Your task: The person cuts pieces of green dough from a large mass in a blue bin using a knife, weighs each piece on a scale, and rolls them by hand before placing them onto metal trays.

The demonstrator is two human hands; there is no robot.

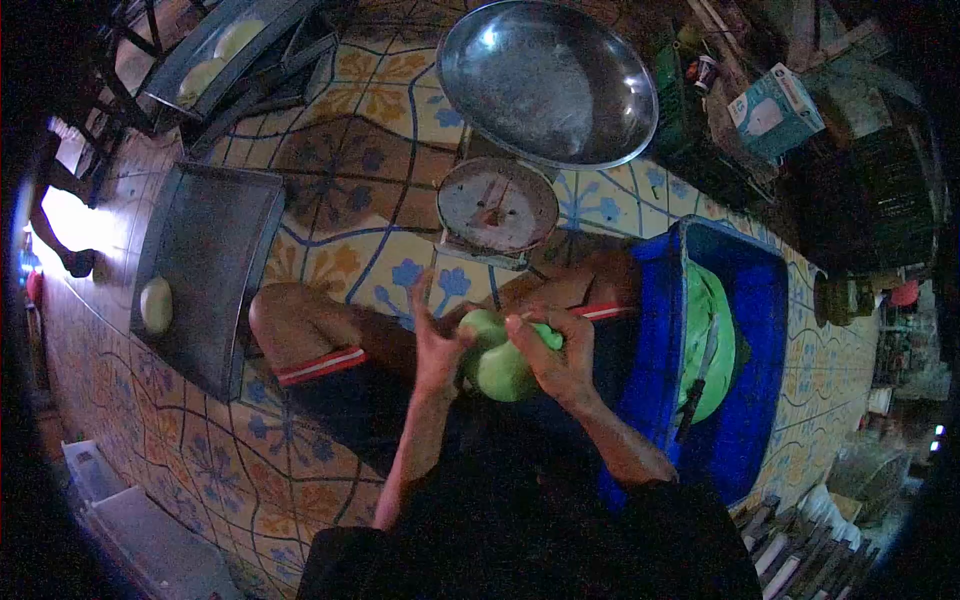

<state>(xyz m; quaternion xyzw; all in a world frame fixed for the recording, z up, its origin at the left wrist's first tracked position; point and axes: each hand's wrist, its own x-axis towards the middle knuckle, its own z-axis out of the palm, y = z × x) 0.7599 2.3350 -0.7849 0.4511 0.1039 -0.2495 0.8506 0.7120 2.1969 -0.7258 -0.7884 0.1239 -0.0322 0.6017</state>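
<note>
Two rounded bulges of a pale green dough lump (503,374) show between my hands, above my lap. My right hand (562,362) is closed around its right side, with a bit of green showing by the fingers. On the left side, my left hand (440,345) holds the dough near the thumb, its index finger stretched up. To my right stands a blue bin (765,370) with a large mass of green dough (722,345) in it. A dark-handled knife (697,385) lies across that mass. Ahead of my hands sits a weighing scale (497,205) with a round, stained pan.
A wide metal basin (550,85) is behind the scale. At left lies a metal tray (205,290) with one pale oval piece (156,305). Another tray (265,45) holds pale pieces at upper left. A box (775,112) stands at upper right.
</note>
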